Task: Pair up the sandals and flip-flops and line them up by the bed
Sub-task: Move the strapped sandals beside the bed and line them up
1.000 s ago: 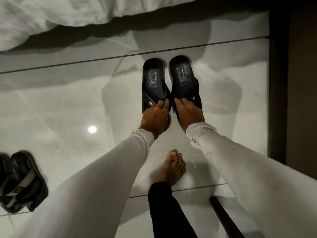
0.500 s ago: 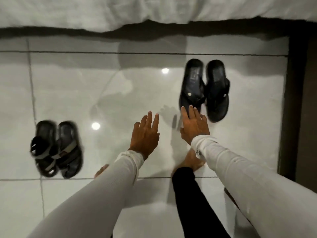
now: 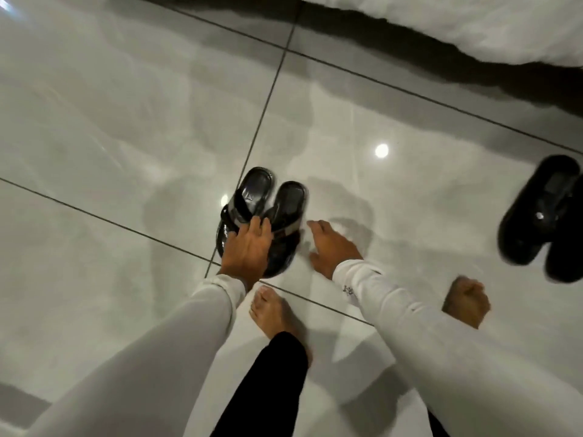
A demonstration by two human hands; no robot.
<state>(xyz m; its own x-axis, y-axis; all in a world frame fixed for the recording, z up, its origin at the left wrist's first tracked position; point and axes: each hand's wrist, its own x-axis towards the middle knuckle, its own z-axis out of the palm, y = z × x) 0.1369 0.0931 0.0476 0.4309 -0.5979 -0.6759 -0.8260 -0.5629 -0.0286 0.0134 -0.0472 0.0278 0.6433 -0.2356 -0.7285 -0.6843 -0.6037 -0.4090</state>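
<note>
A pair of black sandals with grey straps (image 3: pixel 285 200) lies side by side on the glossy floor at the middle of the view. My left hand (image 3: pixel 247 247) is laid over their near ends, fingers curled onto the straps. My right hand (image 3: pixel 331 244) hovers just right of the sandals with its fingers spread and nothing in it. A pair of black flip-flops (image 3: pixel 536 222) sits together at the right edge, partly cut off by the frame. The white bed cover (image 3: pixel 473 23) runs along the top right.
The floor is pale shiny tile with dark grout lines (image 3: pixel 268 99) and lamp reflections. My bare feet stand close by, one (image 3: pixel 274 310) just behind the sandals and one (image 3: pixel 467 301) nearer the flip-flops. A dark shadow runs under the bed's edge.
My hands have let go of the flip-flops, which now lie at the right. The view swung left to the sandals, and my left hand has come down onto them.
</note>
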